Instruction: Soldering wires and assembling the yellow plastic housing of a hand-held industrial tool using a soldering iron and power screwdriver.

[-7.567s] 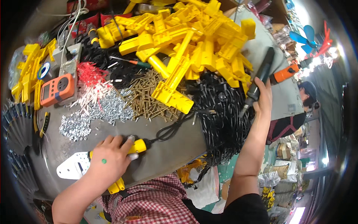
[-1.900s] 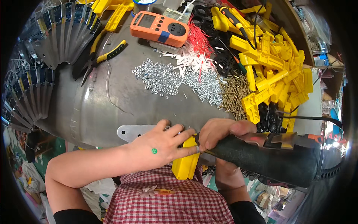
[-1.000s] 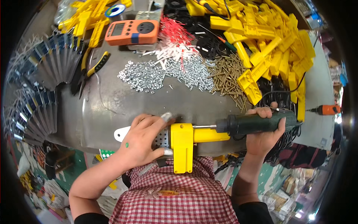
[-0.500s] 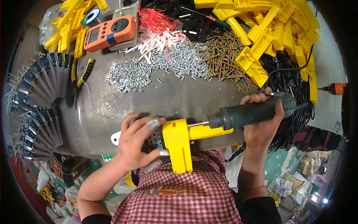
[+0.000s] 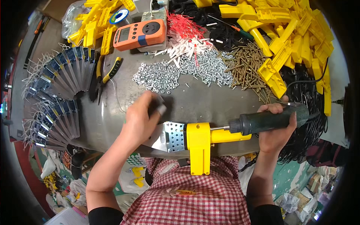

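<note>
My right hand [image 5: 278,135] is wrapped round a dark electric screwdriver [image 5: 255,123], held level and pointing left. Its bit reaches the yellow plastic housing [image 5: 199,144], which lies at the table's near edge with its handle under the bit. From the housing's left side sticks out a metal plate [image 5: 175,137] with rows of holes. My left hand [image 5: 139,117], with grey tape on its fingers, is off the housing, above the table just short of the pile of small nuts [image 5: 157,75]. Motion smears its fingertips, so what they hold, if anything, cannot be made out.
Behind the nuts lie silver screws [image 5: 206,67], long brass-coloured screws [image 5: 247,63] and yellow housings [image 5: 296,33]. An orange meter [image 5: 140,34] stands at the back. Pliers [image 5: 99,80] and fanned metal blades with wires [image 5: 56,75] lie left, black cables [image 5: 300,90] right.
My left hand has let go of the metal plate and housing and moved up toward the nuts. The screwdriver stays at the housing in my right hand. The whole view has shifted.
</note>
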Available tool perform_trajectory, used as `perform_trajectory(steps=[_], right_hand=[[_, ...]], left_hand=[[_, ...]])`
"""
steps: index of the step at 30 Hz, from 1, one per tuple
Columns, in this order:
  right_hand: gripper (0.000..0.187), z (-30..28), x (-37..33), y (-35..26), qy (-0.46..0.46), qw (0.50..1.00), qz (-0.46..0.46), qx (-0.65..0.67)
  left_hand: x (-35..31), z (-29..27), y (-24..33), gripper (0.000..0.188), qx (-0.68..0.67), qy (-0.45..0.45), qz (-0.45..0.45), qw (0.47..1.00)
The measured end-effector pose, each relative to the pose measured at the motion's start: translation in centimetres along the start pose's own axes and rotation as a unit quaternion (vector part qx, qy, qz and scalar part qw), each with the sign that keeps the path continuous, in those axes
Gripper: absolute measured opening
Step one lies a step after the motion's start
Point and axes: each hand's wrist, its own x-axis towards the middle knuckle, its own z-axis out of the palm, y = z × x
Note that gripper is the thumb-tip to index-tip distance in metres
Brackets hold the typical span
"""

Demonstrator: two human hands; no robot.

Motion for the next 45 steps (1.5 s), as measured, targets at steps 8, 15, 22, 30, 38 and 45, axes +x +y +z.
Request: perform_trajectory(steps=[8,15,22,30,38,45], right_hand=[[0.051,0.2,-0.2,0.4,-0.031,1.000,0.003,0.003],[0.055,-0.5,-0.5,0.7,-0.023,0.999,-0.013,-0.037],[0.045,-0.2,-0.7,0.5,-0.028,0.999,0.015,-0.039],[0.040,0.5,-0.6,1.0,0.000,0.998,-0.013,-0.056],[0.040,1.9,0.1,1.6,-0.007,0.996,-0.032,-0.080],[0.040,1.6,0.2,1.9,-0.025,0.997,-0.024,-0.067]], left_hand=[[2.5,0.4,0.4,0.028,0.273,0.000,0.241,0.931],[-2.2,-0.2,0.8,0.018,-0.026,-0.012,0.104,0.994],[-4.7,1.8,0.3,0.020,-0.123,0.036,0.073,0.989],[-4.6,1.8,0.0,0.020,-0.117,0.039,0.094,0.988],[-4.0,2.2,0.7,0.030,-0.054,0.084,0.122,0.987],[-3.9,2.4,0.3,0.027,-0.014,0.017,0.184,0.983]])
